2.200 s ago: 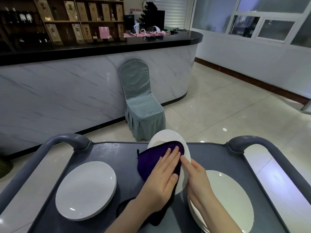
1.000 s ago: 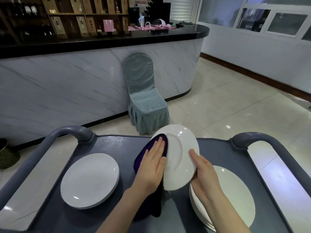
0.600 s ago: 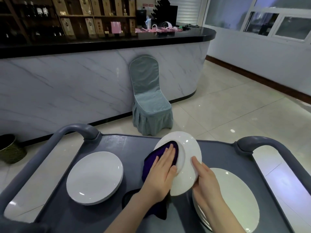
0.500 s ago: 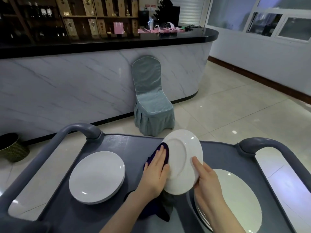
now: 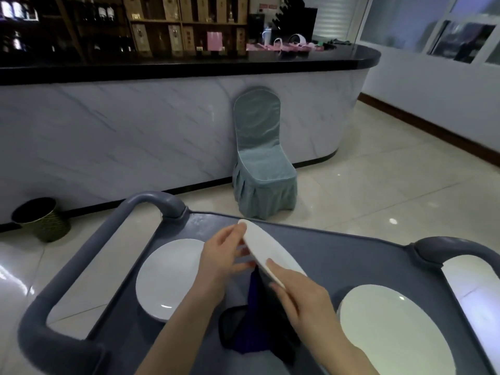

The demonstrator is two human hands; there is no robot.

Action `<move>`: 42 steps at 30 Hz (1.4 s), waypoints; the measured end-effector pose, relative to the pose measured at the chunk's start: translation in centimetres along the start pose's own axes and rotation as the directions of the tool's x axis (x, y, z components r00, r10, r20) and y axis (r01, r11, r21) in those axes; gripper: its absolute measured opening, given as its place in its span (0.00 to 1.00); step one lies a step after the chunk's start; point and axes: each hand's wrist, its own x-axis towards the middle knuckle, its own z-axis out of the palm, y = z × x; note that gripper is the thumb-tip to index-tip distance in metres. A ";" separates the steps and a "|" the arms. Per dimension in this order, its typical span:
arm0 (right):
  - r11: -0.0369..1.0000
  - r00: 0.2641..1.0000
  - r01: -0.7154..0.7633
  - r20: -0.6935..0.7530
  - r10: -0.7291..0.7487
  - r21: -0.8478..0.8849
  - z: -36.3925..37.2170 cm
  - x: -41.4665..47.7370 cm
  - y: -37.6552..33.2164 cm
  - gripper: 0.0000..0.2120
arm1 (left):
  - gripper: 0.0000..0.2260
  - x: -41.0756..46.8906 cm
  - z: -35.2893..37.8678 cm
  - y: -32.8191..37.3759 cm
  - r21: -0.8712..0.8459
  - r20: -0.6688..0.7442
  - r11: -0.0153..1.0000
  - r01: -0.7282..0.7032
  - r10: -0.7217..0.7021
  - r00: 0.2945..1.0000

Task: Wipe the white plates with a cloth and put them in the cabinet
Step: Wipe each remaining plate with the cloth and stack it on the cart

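A white plate (image 5: 270, 251) is tilted almost edge-on above the grey cart (image 5: 351, 257). My left hand (image 5: 221, 257) grips its far left rim. My right hand (image 5: 300, 296) holds its near rim with the thumb on top. A dark purple cloth (image 5: 253, 324) hangs from under the plate between my hands down onto the cart; what pins its top end is hidden. One stack of white plates (image 5: 170, 278) lies at the cart's left. Another stack of larger white plates (image 5: 392, 330) lies at its right. No cabinet is in view.
The cart has a raised grey handle on the left (image 5: 151, 203) and on the right (image 5: 454, 249). Beyond it a covered blue-grey chair (image 5: 259, 163) stands against a marble bar counter (image 5: 135, 136). A dark bin (image 5: 40, 219) sits on the tiled floor at left.
The plate has turned from facing me to nearly edge-on. My left hand left the cloth on the plate's face and took the far rim. The cloth now hangs below the plate.
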 end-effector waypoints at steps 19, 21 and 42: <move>0.558 0.631 -0.755 0.151 0.760 0.346 11.5 4.9 0.2 0.12 | 0.15 4.9 -15.7 -4.9 0.065 -0.272 0.997 0.050 -0.030 0.962; 0.516 0.601 -0.770 0.153 0.785 0.375 13.1 5.2 -0.3 0.13 | 0.14 5.3 -17.3 -5.1 0.187 -0.265 0.982 0.024 0.027 0.964; 0.466 0.545 -0.818 0.197 0.815 0.337 20.1 4.8 -0.4 0.18 | 0.15 5.3 -23.2 -7.5 0.704 -0.313 0.709 0.044 0.253 0.916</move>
